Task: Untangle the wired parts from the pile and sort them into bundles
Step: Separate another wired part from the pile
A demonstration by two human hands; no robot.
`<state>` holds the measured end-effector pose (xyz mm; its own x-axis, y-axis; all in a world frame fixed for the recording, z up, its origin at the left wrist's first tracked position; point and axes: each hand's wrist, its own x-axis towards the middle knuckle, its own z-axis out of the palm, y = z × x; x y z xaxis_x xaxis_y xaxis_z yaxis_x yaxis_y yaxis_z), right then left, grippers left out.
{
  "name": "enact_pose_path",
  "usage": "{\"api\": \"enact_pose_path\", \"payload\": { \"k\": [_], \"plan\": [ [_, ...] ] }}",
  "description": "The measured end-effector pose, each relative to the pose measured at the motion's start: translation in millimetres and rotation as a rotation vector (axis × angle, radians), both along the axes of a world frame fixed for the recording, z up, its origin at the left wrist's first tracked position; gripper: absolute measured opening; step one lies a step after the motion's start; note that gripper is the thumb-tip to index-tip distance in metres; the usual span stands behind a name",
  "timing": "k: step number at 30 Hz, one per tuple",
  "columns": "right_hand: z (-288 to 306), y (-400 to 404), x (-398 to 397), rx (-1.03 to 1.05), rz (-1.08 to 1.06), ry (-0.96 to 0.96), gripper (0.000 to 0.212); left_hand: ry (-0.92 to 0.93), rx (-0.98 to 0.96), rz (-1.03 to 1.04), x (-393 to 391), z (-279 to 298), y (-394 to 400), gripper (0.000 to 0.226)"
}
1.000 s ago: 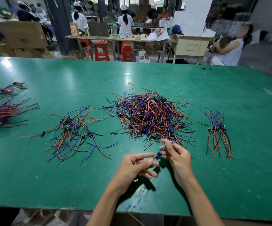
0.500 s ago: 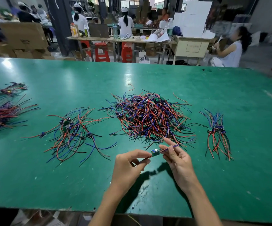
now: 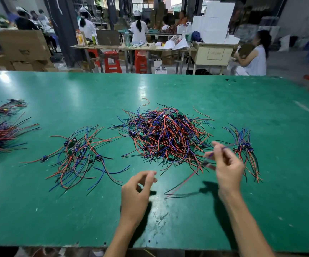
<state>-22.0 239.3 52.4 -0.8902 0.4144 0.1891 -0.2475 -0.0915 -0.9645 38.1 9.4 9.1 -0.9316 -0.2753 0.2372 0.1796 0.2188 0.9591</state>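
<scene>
Right hand (image 3: 227, 169) now swung off toward right edge of green tabletop (image 3: 168, 89), pinching 1 freed red-blue-black wired part (image 3: 205, 164), blurred, wires trailing over the mat. Left hand (image 3: 137, 190) let go since 0.5 s ago, fingers loosely curled, holding nothing. Big tangled red-and-blue wire pile (image 3: 164, 134) at centre. Likely bound for small right-side bundle (image 3: 244, 147); looser left bundle (image 3: 77, 151) untouched.

A single head-worn wide-angle camera is looking forward and down across the green table (image 3: 168, 89), close over it, seemingly angling slightly toward the workshop behind.
</scene>
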Motion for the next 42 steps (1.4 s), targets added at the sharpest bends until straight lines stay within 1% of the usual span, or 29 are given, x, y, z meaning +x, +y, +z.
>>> {"api": "enact_pose_path", "payload": {
  "k": [1,3,5,8,9,10,11,13,14,15,18,20,21,23,25,28,30,31,35,37,39,42],
  "plan": [
    [10.8,16.4,-14.3,0.082,-0.056,0.011,0.015,-0.034,0.135,0.027,-2.2,1.0,-2.4,0.022],
    [29.2,49.9,-48.7,0.236,-0.16,-0.036,0.021,-0.08,0.293,0.113,-7.7,1.6,-9.4,0.029],
    [39.9,82.5,-84.1,0.438,-0.244,-0.136,0.025,-0.094,0.357,0.163,-11.7,1.4,-13.9,0.035],
    [38.6,122.4,-121.4,0.939,-0.313,-0.435,0.032,-0.097,0.344,0.164,-12.9,-0.2,-13.1,0.034],
    [35.3,128.0,-126.4,1.094,-0.307,-0.527,0.037,-0.099,0.337,0.165,-12.7,-1.5,-12.5,0.033],
    [30.4,130.0,-129.0,1.242,-0.273,-0.554,0.041,-0.101,0.34,0.168,-13.0,-2.8,-12.1,0.032],
    [23.7,128.3,-129.3,1.388,-0.205,-0.533,0.043,-0.103,0.35,0.174,-13.7,-3.6,-12.3,0.032],
    [7.0,118.8,-126.9,1.64,-0.046,-0.485,0.04,-0.11,0.362,0.185,-15.7,-4.5,-13.3,0.032],
    [-0.8,113.7,-125.1,1.712,-0.015,-0.482,0.037,-0.113,0.358,0.184,-16.4,-5.1,-13.4,0.032],
    [-7.1,109.2,-123.1,1.74,-0.029,-0.48,0.032,-0.115,0.353,0.181,-16.4,-5.9,-13.3,0.032],
    [-17.6,98.9,-118.5,1.709,-0.121,-0.455,0.02,-0.116,0.35,0.171,-15.6,-7.2,-13.4,0.031],
    [-18.5,95.6,-118.3,1.666,-0.096,-0.435,0.015,-0.115,0.341,0.164,-15.6,-6.7,-13.3,0.032],
    [-17.8,94.6,-118.6,1.6,-0.09,-0.419,0.012,-0.115,0.335,0.16,-15.7,-6.4,-13.0,0.032],
    [-15.0,94.0,-119.1,1.365,-0.119,-0.392,0.009,-0.114,0.328,0.155,-15.6,-5.7,-12.0,0.033],
    [-9.8,94.1,-120.8,1.102,-0.173,-0.398,0.01,-0.11,0.328,0.153,-15.1,-4.9,-12.0,0.033],
    [2.0,95.2,-124.9,0.807,-0.282,-0.444,0.017,-0.115,0.306,0.147,-13.2,-5.3,-12.4,0.032],
    [8.2,97.2,-128.5,0.622,-0.342,-0.426,0.022,-0.117,0.292,0.145,-12.4,-5.9,-12.7,0.031],
    [10.8,97.7,-130.5,0.539,-0.331,-0.413,0.024,-0.118,0.289,0.144,-12.3,-5.9,-12.8,0.031],
    [25.0,91.7,-127.7,0.21,-0.148,-0.412,0.027,-0.114,0.278,0.142,-12.0,-5.2,-12.4,0.028],
    [33.9,80.4,-117.5,0.154,-0.156,-0.35,0.031,-0.117,0.274,0.139,-11.9,-4.9,-12.4,0.027],
    [38.2,61.2,-99.9,0.15,-0.168,-0.231,0.032,-0.116,0.254,0.128,-11.2,-4.3,-11.1,0.029],
    [29.1,19.1,-55.3,0.299,-0.116,0.03,0.021,-0.104,0.238,0.069,-9.0,-0.8,-6.8,0.033]
  ]
}}
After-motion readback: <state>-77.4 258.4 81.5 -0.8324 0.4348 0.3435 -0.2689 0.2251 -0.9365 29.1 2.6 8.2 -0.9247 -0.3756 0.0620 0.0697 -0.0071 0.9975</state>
